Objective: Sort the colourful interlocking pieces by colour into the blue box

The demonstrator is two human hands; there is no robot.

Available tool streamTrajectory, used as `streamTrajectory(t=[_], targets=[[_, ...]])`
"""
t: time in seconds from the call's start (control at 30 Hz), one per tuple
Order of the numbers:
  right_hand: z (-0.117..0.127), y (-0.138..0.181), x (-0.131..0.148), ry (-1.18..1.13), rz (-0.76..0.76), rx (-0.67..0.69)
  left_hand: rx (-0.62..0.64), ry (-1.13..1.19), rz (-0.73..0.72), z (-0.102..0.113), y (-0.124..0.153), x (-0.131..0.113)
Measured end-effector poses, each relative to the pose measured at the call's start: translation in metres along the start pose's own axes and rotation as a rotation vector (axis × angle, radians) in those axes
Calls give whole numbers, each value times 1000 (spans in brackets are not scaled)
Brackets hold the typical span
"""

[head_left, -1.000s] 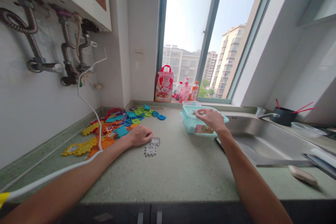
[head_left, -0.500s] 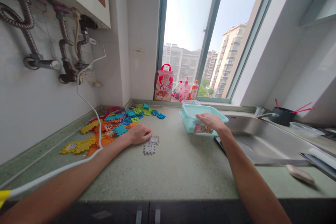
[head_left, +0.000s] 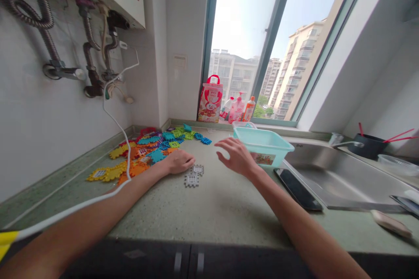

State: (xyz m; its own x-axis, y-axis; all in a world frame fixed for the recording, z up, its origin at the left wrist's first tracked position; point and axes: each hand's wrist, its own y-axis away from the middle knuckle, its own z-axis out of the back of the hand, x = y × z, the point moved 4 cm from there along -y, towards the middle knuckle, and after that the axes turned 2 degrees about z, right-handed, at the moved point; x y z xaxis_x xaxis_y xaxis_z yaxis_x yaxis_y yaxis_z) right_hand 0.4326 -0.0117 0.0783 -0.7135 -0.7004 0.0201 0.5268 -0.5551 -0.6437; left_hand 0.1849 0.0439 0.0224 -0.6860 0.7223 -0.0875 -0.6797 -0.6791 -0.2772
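My left hand (head_left: 180,162) rests on the counter with its fingers curled closed. Whatever it may hold is hidden. Just right of its fingertips lie two grey interlocking plastic tiles (head_left: 191,179) with notched edges and window-like grids. Behind and left of that hand spreads a pile of colourful interlocking tiles (head_left: 156,155) in yellow, orange, blue, green, purple and red. My right hand (head_left: 237,154) hovers over the counter, fingers apart and holding nothing. It partly covers the left side of a mint-green plastic basket (head_left: 281,157) with a picture label on its front.
A black phone (head_left: 297,189) lies beside the steel sink (head_left: 347,178). Across the left side runs a white cable (head_left: 81,204). Pink and orange bottles (head_left: 237,110) and a red-handled package (head_left: 211,102) stand by the window. A soap bar (head_left: 391,223) lies near the front right.
My right hand has come off the basket and moved left, its fingers spreading. More of the phone now shows. My left hand stays beside the grey tiles, fingers more tightly curled. The view has shifted slightly.
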Motion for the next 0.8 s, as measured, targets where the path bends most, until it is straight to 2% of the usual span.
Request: streamTrajectory(t=[0.07,0.13,0.23,0.37,0.47,0.57,0.67,0.73,0.8], targets=[[-36,3,23,-127,102,131,5,8,-4,2,0,-1],[-62,8,32,-195,120,233,21,26,-26,6,1,-2],[-78,13,27,-260,66,292,85,73,-86,9,5,-3],[-76,13,13,-330,12,255,102,88,-117,11,9,-2],[-75,11,6,-269,-47,208,78,60,-59,7,7,0],[-70,9,1,-202,-118,68,63,53,8,2,3,1],[-61,8,7,-283,-101,-62,56,78,-18,1,3,2],[-58,8,17,-352,-41,-52,53,100,-50,1,4,4],[-59,7,29,-397,16,17,40,117,-53,1,4,9]])
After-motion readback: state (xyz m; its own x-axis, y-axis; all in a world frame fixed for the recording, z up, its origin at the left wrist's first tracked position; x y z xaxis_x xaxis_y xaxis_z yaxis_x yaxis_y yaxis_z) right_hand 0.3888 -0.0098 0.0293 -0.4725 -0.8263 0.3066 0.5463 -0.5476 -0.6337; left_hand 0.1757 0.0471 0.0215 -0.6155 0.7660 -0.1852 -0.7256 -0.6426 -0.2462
